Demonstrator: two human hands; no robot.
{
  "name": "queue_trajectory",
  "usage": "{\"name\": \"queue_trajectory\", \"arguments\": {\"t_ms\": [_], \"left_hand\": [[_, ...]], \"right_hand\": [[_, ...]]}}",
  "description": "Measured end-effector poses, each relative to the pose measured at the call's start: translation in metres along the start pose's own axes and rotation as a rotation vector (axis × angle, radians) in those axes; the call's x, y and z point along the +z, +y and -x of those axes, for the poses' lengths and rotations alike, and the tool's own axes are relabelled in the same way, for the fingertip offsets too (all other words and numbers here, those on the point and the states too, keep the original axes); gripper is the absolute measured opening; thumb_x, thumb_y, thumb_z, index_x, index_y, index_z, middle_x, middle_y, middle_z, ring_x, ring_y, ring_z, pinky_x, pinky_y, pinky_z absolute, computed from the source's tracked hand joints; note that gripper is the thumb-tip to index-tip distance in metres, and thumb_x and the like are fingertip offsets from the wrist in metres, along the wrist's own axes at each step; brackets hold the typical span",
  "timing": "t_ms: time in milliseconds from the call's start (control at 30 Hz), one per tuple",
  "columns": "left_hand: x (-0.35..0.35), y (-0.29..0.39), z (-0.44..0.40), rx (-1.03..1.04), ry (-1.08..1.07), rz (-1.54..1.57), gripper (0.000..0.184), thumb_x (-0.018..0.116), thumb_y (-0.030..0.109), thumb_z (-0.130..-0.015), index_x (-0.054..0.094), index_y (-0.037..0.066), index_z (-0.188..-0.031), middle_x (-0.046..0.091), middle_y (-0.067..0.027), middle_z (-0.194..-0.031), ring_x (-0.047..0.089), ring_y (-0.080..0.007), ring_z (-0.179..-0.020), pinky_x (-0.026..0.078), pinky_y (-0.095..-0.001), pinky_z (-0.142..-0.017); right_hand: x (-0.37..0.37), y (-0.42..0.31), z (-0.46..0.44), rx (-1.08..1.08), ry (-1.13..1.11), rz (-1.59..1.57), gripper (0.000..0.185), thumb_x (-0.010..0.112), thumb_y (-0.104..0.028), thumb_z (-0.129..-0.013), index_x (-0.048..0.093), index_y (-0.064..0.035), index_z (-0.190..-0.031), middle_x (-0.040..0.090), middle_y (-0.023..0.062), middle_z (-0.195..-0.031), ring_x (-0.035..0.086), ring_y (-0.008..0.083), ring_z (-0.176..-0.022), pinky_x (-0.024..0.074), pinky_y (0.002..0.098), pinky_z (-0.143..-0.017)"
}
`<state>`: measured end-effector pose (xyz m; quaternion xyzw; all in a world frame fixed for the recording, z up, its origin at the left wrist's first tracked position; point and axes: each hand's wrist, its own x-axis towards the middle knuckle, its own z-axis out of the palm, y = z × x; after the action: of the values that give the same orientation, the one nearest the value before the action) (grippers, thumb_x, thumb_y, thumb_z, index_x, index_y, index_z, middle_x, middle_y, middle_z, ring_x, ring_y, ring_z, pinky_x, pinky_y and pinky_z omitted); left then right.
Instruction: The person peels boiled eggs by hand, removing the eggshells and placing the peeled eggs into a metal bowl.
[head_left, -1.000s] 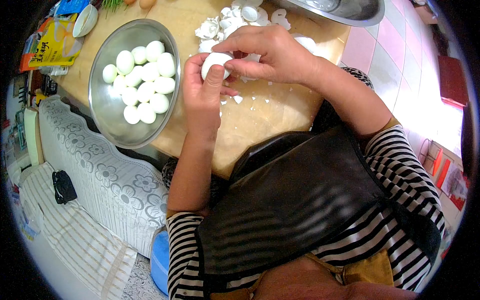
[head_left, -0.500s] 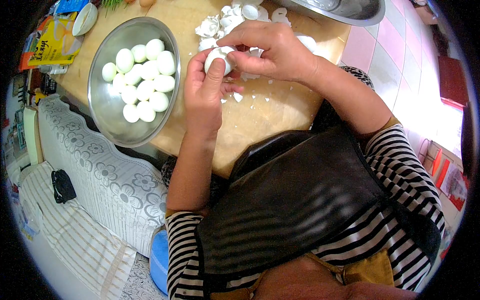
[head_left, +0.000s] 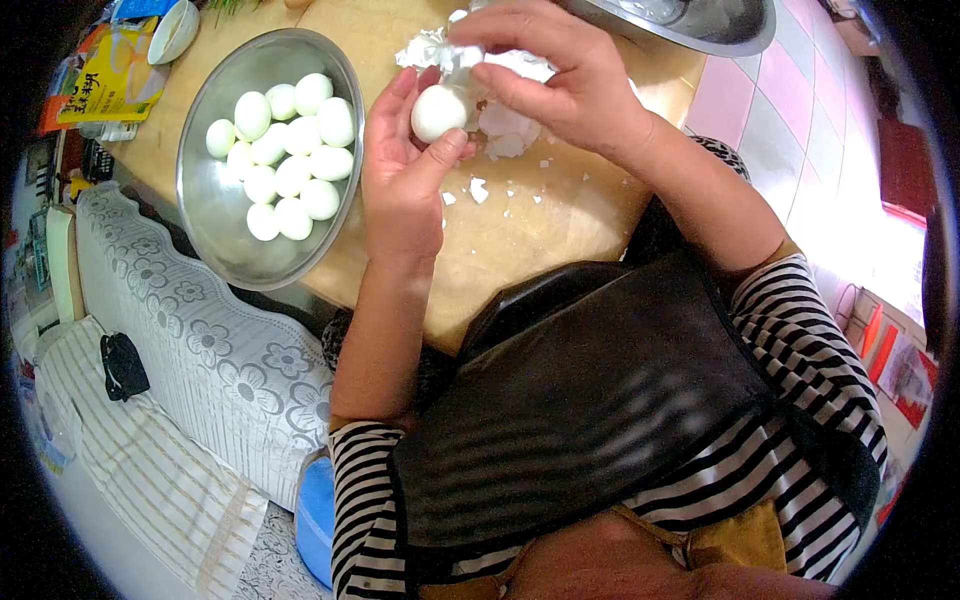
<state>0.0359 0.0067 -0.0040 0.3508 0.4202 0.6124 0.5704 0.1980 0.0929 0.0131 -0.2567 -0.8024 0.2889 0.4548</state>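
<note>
A smooth white boiled egg (head_left: 438, 115) rests in my left hand (head_left: 400, 175), whose thumb and fingers cradle it from below and the side. Just above and to its right is my right hand (head_left: 575, 85), thumb and fingertips closing around a blurred white piece of eggshell (head_left: 462, 58). Broken eggshells (head_left: 425, 47) lie heaped on the wooden table (head_left: 540, 235) behind my hands, partly covered by the right one. Left of my left hand, a steel bowl (head_left: 225, 240) holds several peeled eggs (head_left: 294, 175).
Another metal basin (head_left: 735, 35) stands at the table's far right edge. Small shell crumbs (head_left: 478, 189) are scattered in front of my hands. At the far left are a white bowl (head_left: 175, 32) and a yellow packet (head_left: 118, 75). A cloth-covered seat (head_left: 185, 290) stands left of the table.
My right hand has lifted off the egg, up and away, with shell between its fingers. The egg's jagged shell edge no longer shows; its smooth white surface faces up in my left hand.
</note>
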Motion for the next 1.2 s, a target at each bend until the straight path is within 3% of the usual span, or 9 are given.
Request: {"name": "queue_trajectory", "arguments": {"t_ms": [100, 200, 300, 367, 600, 900, 967, 1100, 1200], "left_hand": [[-0.001, -0.002, 0.0, -0.007, -0.003, 0.001, 0.055, 0.056, -0.003, -0.085, 0.037, 0.0, -0.137, 0.047, -0.0146, -0.134, 0.052, -0.02, -0.113, 0.05, -0.0295, -0.086], [-0.001, -0.003, 0.0, -0.009, -0.013, 0.007, 0.051, 0.057, -0.003, -0.085, 0.04, 0.0, -0.133, 0.048, -0.0148, -0.132, 0.052, -0.02, -0.114, 0.05, -0.0298, -0.087], [-0.002, -0.005, 0.0, 0.044, -0.027, 0.002, 0.048, 0.057, -0.004, -0.085, 0.042, -0.002, -0.13, 0.051, -0.0145, -0.13, 0.054, -0.0196, -0.111, 0.05, -0.0292, -0.087], [0.001, -0.004, 0.001, 0.083, 0.014, -0.091, 0.046, 0.057, -0.005, -0.084, 0.044, -0.003, -0.128, 0.053, -0.0142, -0.126, 0.055, -0.0188, -0.108, 0.05, -0.0294, -0.088], [0.001, -0.011, 0.004, 0.132, -0.015, -0.171, 0.047, 0.059, -0.008, -0.083, 0.044, -0.004, -0.128, 0.055, -0.0133, -0.12, 0.056, -0.018, -0.108, 0.047, -0.0308, -0.094], [-0.003, -0.014, 0.003, 0.203, -0.016, -0.313, 0.045, 0.063, -0.002, -0.085, 0.046, -0.003, -0.126, 0.056, -0.0113, -0.115, 0.057, -0.014, -0.101, 0.049, -0.0254, -0.087], [-0.004, -0.015, 0.003, 0.209, -0.003, -0.315, 0.045, 0.064, -0.002, -0.085, 0.046, -0.003, -0.126, 0.057, -0.0115, -0.114, 0.057, -0.0137, -0.1, 0.049, -0.0251, -0.085], [-0.003, -0.015, 0.002, 0.204, 0.008, -0.292, 0.048, 0.065, -0.004, -0.083, 0.045, -0.002, -0.127, 0.057, -0.0118, -0.113, 0.057, -0.014, -0.101, 0.049, -0.0263, -0.087], [-0.002, -0.009, 0.001, 0.133, 0.015, -0.153, 0.045, 0.061, 0.001, -0.088, 0.044, -0.001, -0.129, 0.058, -0.0116, -0.113, 0.058, -0.0151, -0.099, 0.05, -0.0265, -0.08]], "right_hand": [[-0.005, 0.001, -0.003, 0.033, 0.09, 0.004, 0.025, 0.068, -0.016, -0.081, 0.068, -0.0075, -0.105, 0.065, 0.0101, -0.1, 0.062, 0.0275, -0.094, 0.0496, 0.0365, -0.083], [-0.012, -0.01, -0.01, -0.056, 0.076, 0.237, 0.023, 0.06, -0.007, -0.089, 0.06, -0.0033, -0.112, 0.064, 0.0096, -0.097, 0.061, 0.0211, -0.096, 0.0471, 0.0307, -0.087], [-0.01, -0.015, -0.007, -0.063, 0.097, 0.232, 0.016, 0.063, -0.008, -0.086, 0.06, -0.0026, -0.101, 0.063, 0.011, -0.097, 0.061, 0.0257, -0.095, 0.0465, 0.034, -0.087], [-0.003, 0.0, -0.004, -0.191, 0.065, 0.213, 0.026, 0.07, -0.017, -0.079, 0.07, -0.0108, -0.104, 0.063, 0.008, -0.103, 0.059, 0.0281, -0.096, 0.0467, 0.0383, -0.085], [0.003, 0.0, 0.004, -0.316, -0.111, 0.182, 0.024, 0.074, -0.021, -0.074, 0.07, -0.0149, -0.097, 0.06, 0.0055, -0.097, 0.057, 0.0276, -0.092, 0.0449, 0.0396, -0.078], [0.003, -0.003, 0.004, -0.312, -0.189, 0.237, 0.016, 0.072, -0.019, -0.074, 0.066, -0.0119, -0.086, 0.06, 0.0056, -0.094, 0.058, 0.0274, -0.09, 0.045, 0.0402, -0.077], [0.001, -0.005, 0.003, -0.305, -0.241, 0.226, 0.019, 0.072, -0.007, -0.074, 0.065, -0.0098, -0.091, 0.059, 0.0048, -0.098, 0.057, 0.026, -0.092, 0.0437, 0.0372, -0.078], [0.001, -0.004, 0.002, -0.294, -0.232, 0.15, 0.018, 0.071, -0.008, -0.075, 0.064, -0.0087, -0.092, 0.06, 0.0056, -0.1, 0.057, 0.0257, -0.091, 0.0441, 0.0366, -0.079], [-0.003, -0.004, 0.0, -0.236, -0.124, 0.074, 0.016, 0.071, -0.015, -0.075, 0.063, -0.0075, -0.087, 0.06, 0.0086, -0.093, 0.058, 0.0273, -0.088, 0.0464, 0.0378, -0.078]]}}
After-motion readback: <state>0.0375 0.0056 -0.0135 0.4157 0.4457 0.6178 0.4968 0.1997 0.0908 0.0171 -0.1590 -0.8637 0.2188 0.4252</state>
